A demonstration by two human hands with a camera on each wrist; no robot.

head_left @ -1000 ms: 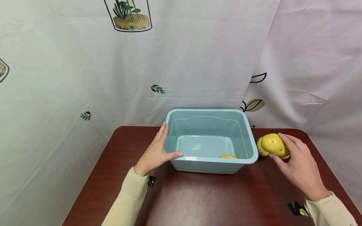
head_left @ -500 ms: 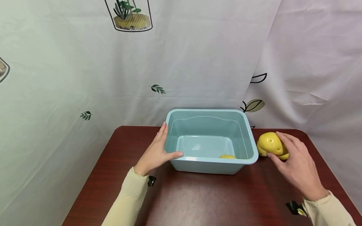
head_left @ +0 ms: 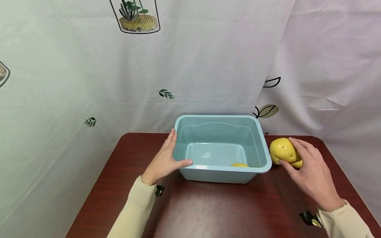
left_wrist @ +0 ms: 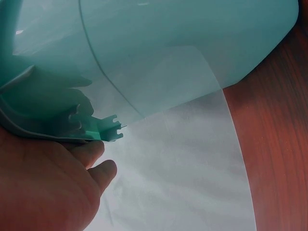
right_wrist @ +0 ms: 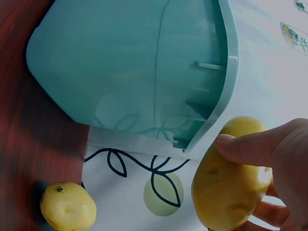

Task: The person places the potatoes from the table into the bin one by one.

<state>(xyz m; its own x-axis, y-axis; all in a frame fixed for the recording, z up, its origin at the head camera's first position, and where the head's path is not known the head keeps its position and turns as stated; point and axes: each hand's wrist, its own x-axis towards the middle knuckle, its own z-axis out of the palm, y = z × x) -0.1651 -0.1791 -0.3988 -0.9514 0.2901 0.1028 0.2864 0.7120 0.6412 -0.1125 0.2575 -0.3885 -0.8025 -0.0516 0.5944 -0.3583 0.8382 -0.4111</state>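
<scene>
Pinching a yellow potato (head_left: 284, 150), the right hand (head_left: 314, 175) has it up off the worktop (head_left: 214, 205), just right of the blue-green tub (head_left: 217, 116), thumb one side, fingers the other! Down below, also right of the tub, sits a second potato (right_wrist: 68, 206), and inside the tub, at its near right, peeks a yellow piece (head_left: 239, 165), mostly hidden by the near wall. Over on the tub's left, the left hand (head_left: 162, 162) is spread, thumb across the near rim, fingers along the outside, apparently steadying it. Looks like the carry step of a loading job, I'd say; next move calls for clearing the tub's right rim, then lowering gently inside
</scene>
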